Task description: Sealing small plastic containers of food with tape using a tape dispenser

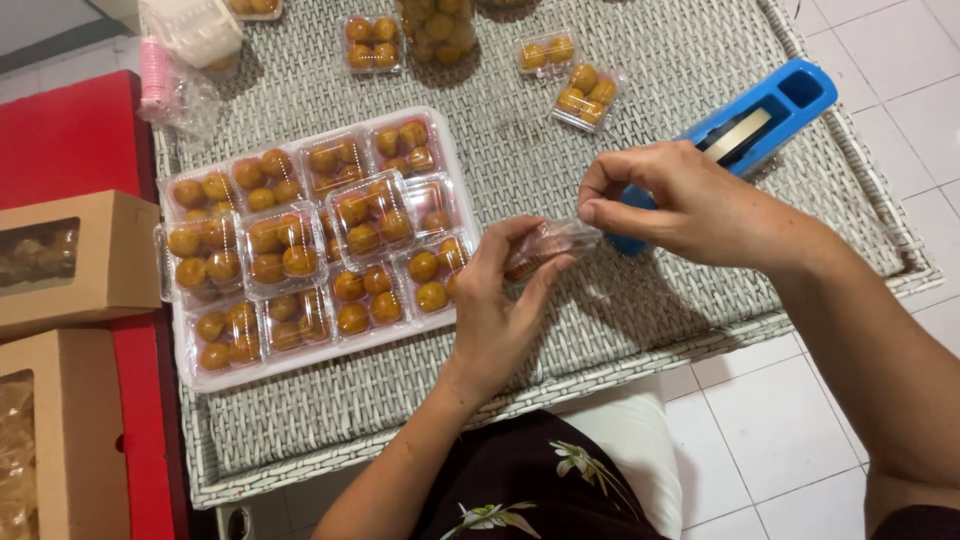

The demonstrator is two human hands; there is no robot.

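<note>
My left hand (495,300) grips a small clear plastic box (548,245) of round golden pastries, held above the woven white table (640,300). My right hand (680,200) pinches the box's right end with thumb and fingers closed on it. Just behind my right hand lies a blue tape dispenser (765,115). To the left, a white tray (300,365) holds several more clear boxes of the same pastries (365,215), some stacked on others.
Loose filled boxes (585,90) and a jar of pastries (435,25) stand at the table's far edge, with empty clear boxes (195,30) at the far left. Brown windowed cardboard boxes (70,255) sit on a red surface (60,140) left. White tile floor lies right.
</note>
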